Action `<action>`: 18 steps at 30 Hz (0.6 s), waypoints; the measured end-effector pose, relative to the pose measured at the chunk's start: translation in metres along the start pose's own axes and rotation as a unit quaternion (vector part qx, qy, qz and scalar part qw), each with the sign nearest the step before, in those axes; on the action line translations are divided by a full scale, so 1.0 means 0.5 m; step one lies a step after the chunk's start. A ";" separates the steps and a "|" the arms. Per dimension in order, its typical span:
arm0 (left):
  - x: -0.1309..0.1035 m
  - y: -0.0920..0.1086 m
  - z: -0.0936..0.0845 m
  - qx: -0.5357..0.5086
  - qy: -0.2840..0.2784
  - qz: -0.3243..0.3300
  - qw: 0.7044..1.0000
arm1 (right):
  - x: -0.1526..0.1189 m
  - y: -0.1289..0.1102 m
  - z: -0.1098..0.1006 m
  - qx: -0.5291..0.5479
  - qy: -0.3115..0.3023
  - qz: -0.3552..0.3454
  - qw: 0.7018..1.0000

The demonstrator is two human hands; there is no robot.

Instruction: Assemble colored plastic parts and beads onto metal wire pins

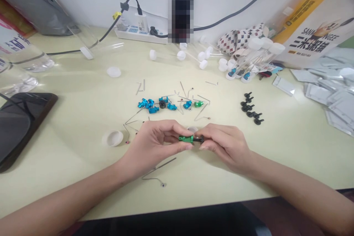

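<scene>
Between thumb and fingers, my left hand (157,140) pinches a small green metal cylinder (186,139) lying sideways. My right hand (225,143) grips the wide head of a black thumbscrew (199,139), whose shank points left at the cylinder's end. Whether the shank sits inside the cylinder I cannot tell. Just beyond the hands lie several blue metal fittings (153,109), a black round fitting (162,104) and another green fitting (198,104). Thin bent metal rods (203,112) are scattered around them. One bent rod (155,179) with a small ball end lies nearer the table's front edge.
Several black thumbscrews (250,114) lie to the right, beside stacked white cards (318,92). Clear tubes with white caps (203,64) lie along the back. A white cap (114,138) is left of my hands. A dark phone-like device (24,125) and bottles (24,51) stand at left.
</scene>
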State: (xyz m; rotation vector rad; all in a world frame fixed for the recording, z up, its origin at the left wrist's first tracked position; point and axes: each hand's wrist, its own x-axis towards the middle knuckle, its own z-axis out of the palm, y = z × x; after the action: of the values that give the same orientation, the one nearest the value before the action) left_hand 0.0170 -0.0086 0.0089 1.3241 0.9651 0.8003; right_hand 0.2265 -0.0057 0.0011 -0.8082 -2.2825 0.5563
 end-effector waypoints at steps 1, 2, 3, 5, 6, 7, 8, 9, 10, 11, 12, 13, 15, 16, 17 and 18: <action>-0.001 0.001 0.000 0.002 0.000 -0.001 1.000 | 0.000 -0.001 0.000 -0.002 -0.002 0.001 1.000; -0.001 0.002 0.001 0.002 0.000 -0.002 1.000 | 0.001 -0.001 0.000 -0.004 -0.003 0.001 1.000; -0.001 0.003 0.002 0.000 0.000 -0.003 1.000 | 0.001 -0.001 0.000 -0.005 -0.005 0.002 1.000; -0.001 0.004 0.003 -0.006 0.003 -0.008 1.000 | 0.000 0.000 0.000 -0.005 -0.009 0.001 1.000; 0.000 0.004 0.004 -0.011 0.003 -0.013 1.000 | -0.001 0.001 0.000 -0.004 -0.012 0.001 1.000; 0.000 0.005 0.005 -0.017 0.002 -0.019 1.000 | -0.002 0.002 0.000 -0.003 -0.014 0.000 1.000; 0.001 0.005 0.005 -0.024 0.000 -0.025 0.999 | -0.003 0.004 -0.001 -0.003 -0.014 -0.002 1.000; 0.001 0.005 0.005 -0.031 -0.002 -0.032 0.999 | -0.004 0.006 -0.001 -0.003 -0.013 -0.004 1.000; 0.001 0.005 0.005 -0.038 -0.005 -0.038 0.999 | -0.005 0.008 -0.001 -0.004 -0.011 -0.005 1.000; 0.002 0.005 0.005 -0.046 -0.007 -0.045 0.998 | -0.006 0.009 -0.002 -0.004 -0.009 -0.005 1.000; 0.002 0.005 0.005 -0.053 -0.009 -0.050 0.997 | -0.007 0.011 -0.003 -0.004 -0.006 -0.003 1.000; 0.002 0.005 0.004 -0.061 -0.011 -0.053 0.997 | -0.008 0.013 -0.005 -0.004 0.001 -0.001 1.000; 0.003 0.004 0.004 -0.077 -0.010 -0.054 0.995 | -0.009 0.015 -0.008 -0.006 0.020 0.006 1.000; 0.003 0.004 0.003 -0.085 -0.007 -0.053 0.995 | -0.009 0.015 -0.010 -0.007 0.032 0.005 0.999; 0.004 0.004 0.003 -0.091 -0.002 -0.051 0.995 | -0.009 0.015 -0.012 -0.011 0.043 0.002 0.999; 0.004 0.004 0.002 -0.097 0.003 -0.050 0.994 | -0.008 0.015 -0.014 -0.017 0.050 -0.006 0.999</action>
State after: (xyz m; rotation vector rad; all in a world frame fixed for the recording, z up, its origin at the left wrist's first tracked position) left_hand 0.0192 -0.0069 0.0107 1.0987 0.9264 0.7997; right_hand 0.2365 -0.0019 0.0001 -0.8185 -2.2092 0.4625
